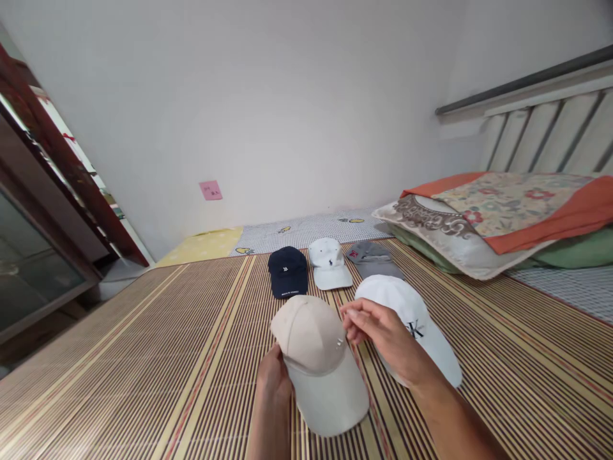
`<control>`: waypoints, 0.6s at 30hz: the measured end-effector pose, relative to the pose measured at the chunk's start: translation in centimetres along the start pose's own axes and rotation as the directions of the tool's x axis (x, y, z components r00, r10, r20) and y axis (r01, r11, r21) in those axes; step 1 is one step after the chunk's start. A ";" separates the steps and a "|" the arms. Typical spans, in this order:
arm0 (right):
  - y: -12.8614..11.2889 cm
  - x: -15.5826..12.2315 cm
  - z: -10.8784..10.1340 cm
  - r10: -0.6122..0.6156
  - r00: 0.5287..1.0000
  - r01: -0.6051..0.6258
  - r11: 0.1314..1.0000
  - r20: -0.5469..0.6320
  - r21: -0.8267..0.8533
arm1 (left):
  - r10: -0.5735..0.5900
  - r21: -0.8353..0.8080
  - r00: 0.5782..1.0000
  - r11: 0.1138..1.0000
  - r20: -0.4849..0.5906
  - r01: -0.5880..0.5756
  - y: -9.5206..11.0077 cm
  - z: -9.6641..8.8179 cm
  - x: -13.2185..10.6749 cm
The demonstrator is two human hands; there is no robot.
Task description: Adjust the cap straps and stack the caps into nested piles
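A beige baseball cap (311, 335) with a pale brim is in front of me, its brim pointing toward me and slightly right. My left hand (274, 374) is closed on the cap's left edge; some of its fingers are hidden under it. Beside the crown's right side is my right hand (383, 329), its fingers loosely bent with nothing visible in them. Behind that hand lies a white cap (435, 338) with black letters, partly covered by the hand and wrist.
Farther back sit a navy cap (288, 271), a white cap with a small dark emblem (330, 263) and a grey cap (376, 260). All rest on a striped mat (143, 358). Pillows (502, 217) are piled at right, below a radiator (550, 131). A wall (311, 108) stands behind.
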State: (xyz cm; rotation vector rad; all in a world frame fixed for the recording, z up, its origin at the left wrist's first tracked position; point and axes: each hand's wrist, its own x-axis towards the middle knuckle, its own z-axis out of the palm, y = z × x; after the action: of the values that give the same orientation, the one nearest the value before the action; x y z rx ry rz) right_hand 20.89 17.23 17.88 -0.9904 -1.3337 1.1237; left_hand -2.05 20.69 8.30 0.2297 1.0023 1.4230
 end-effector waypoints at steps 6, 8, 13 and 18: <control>5.1 1.5 0.0 0.054 0.961 -0.046 0.998 -0.271 0.034 | 0.131 0.067 0.981 0.988 0.143 -0.141 1.4 0.7 -2.5; 5.7 1.5 -0.2 0.034 0.952 -0.039 0.999 -0.304 -0.011 | 0.148 0.053 0.973 0.986 0.177 -0.160 1.8 0.9 -3.1; 5.8 1.3 -1.2 0.097 0.940 -0.092 0.995 -0.328 0.031 | 0.142 -0.002 0.967 0.989 0.209 -0.145 2.5 1.5 -4.1; 3.4 0.2 -1.4 0.171 0.963 -0.155 0.984 -0.209 0.092 | 0.130 0.001 0.967 0.991 0.219 -0.133 3.0 2.2 -5.9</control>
State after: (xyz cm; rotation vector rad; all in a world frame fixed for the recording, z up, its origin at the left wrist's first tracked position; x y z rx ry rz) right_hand 22.14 18.30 14.54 -1.1491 -1.0430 1.1443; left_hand -1.70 16.96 14.17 0.4617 0.8292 1.4742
